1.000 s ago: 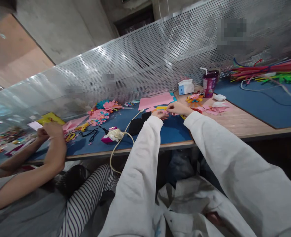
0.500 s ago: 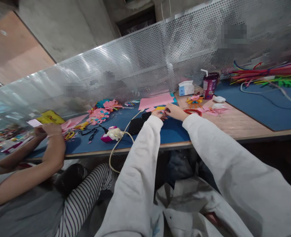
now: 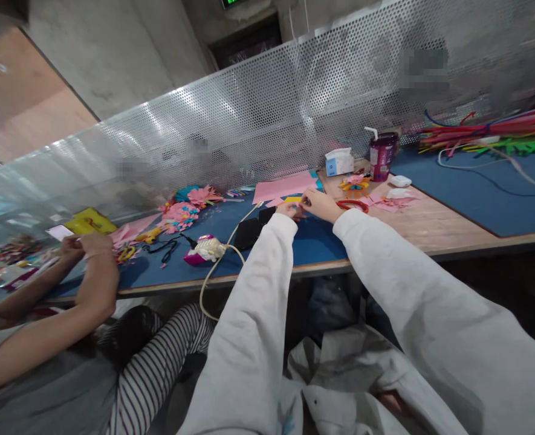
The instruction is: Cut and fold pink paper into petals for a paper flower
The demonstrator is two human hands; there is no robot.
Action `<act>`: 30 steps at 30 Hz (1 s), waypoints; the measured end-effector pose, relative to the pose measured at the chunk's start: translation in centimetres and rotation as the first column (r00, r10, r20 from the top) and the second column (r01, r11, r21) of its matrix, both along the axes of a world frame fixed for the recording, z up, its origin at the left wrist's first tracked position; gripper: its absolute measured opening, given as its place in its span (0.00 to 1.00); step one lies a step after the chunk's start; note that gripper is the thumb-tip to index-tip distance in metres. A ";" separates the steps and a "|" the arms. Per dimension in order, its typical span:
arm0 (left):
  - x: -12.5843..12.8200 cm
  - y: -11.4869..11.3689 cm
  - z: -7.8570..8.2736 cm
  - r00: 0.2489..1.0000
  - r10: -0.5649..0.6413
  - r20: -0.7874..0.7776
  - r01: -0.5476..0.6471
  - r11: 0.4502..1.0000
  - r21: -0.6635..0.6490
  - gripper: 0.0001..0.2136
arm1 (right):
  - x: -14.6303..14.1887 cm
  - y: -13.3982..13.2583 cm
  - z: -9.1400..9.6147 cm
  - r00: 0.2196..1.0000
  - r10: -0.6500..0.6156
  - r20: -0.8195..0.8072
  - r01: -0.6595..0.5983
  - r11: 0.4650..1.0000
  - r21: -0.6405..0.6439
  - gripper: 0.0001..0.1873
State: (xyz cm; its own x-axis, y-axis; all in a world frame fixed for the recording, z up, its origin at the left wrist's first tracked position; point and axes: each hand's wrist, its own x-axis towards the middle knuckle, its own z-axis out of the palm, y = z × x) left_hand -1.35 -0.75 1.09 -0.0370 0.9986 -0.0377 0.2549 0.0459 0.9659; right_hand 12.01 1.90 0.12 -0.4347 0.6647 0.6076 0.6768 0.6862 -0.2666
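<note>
Both hands meet far out over the blue mat, fingertips touching. The left hand and the right hand together pinch a small pink paper scrap just above the mat's far edge, near the big pink sheet. The scrap is thin, flat and mostly hidden by the fingers, too small to tell its long axis or which way it points. The two hands line up left to right across it. The sleeves are a pale, soft, creased cloth. Just right of the right hand, red-handled scissors lie on the bare wooden table, with their loops toward the right. Beyond them lies a layered paper flower, then a glossy purple cup with a straw and a white tissue box against the perforated metal screen. To the left, a black pouch and a pale cord lie on the mat. Farther left, a co-worker's hands are held together over yellow and pink paper. A second ago the right hand sat a little farther right, over the scissors, which now lie clear of it. The hands have drawn closer around the scrap.
</note>
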 end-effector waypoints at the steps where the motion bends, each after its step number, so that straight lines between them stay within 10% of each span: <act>1: 0.0 0.0 0.0 1.000 0.004 -0.005 -0.004 1.000 0.006 0.05 | 0.0 0.0 0.0 1.000 0.005 0.005 -0.005 1.000 0.003 0.06; 30: -0.5 1.0 -1.0 0.997 -0.020 -0.071 0.024 0.998 0.059 0.06 | 0.0 -0.4 0.3 1.000 0.015 0.012 -0.015 1.000 -0.011 0.06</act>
State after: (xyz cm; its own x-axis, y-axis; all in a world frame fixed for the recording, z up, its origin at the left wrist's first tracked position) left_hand -1.81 0.22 0.09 -0.0156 0.9996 0.0242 0.3229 -0.0178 0.9463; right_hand 12.02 1.52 0.40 -0.4519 0.6646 0.5951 0.6694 0.6936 -0.2662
